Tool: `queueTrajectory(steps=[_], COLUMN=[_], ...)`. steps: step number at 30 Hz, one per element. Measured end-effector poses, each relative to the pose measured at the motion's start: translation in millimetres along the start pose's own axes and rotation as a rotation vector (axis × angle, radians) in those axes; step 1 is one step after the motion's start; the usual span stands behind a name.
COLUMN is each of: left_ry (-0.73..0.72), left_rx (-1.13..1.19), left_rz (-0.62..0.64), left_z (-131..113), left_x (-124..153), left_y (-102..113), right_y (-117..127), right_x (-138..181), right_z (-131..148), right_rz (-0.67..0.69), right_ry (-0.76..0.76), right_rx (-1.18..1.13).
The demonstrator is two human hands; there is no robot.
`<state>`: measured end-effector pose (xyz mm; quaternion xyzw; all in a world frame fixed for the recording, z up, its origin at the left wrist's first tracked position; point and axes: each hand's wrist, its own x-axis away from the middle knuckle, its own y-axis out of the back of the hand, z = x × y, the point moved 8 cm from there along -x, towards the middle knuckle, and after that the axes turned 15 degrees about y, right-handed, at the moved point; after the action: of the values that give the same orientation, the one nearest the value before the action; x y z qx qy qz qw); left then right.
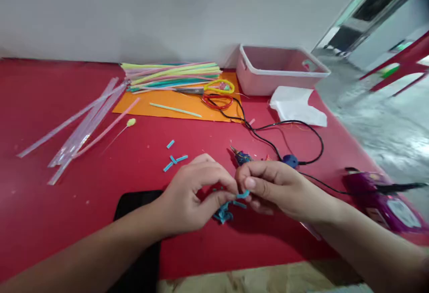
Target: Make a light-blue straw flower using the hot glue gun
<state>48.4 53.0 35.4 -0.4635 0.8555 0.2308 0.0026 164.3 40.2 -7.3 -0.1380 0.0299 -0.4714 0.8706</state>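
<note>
My left hand and my right hand meet low over the red table, fingers pinched together. Between the fingertips they hold a small blue piece made of cut straw bits, which hangs just below my thumbs. Three loose blue straw bits lie on the table just beyond my left hand. A dark blue small object lies right behind my right hand.
A bundle of coloured straws and scissors rest on orange paper at the back. Clear wrappers lie left. A plastic tub and white paper sit back right. A purple glue gun with black cord lies right. A black phone is under my left forearm.
</note>
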Motion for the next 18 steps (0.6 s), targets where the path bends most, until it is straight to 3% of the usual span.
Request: queueTrajectory(steps=[4, 7, 10, 13, 18], left_ry=[0.056, 0.193, 0.425, 0.586, 0.629], left_rx=[0.032, 0.092, 0.210, 0.368, 0.483], left_rz=[-0.006, -0.078, -0.169, -0.225, -0.262], left_z=[3.9, 15.4, 35.7, 49.5, 52.1], left_x=[-0.7, 0.3, 2.2, 2.9, 1.9], left_y=[1.6, 6.6, 11.8, 14.3, 17.0], right_y=[23.5, 55.7, 67.5, 80.6, 80.9], right_x=[6.6, 24.9, 37.7, 39.9, 29.6], right_z=[22.1, 60.9, 62.7, 41.5, 22.3], right_rz=[-0.072, -0.198, -0.025, 0.055, 0.034], right_ry=[0.083, 0.285, 0.301, 0.237, 0.322], right_rx=[0.331, 0.951, 1.429, 1.565, 1.620])
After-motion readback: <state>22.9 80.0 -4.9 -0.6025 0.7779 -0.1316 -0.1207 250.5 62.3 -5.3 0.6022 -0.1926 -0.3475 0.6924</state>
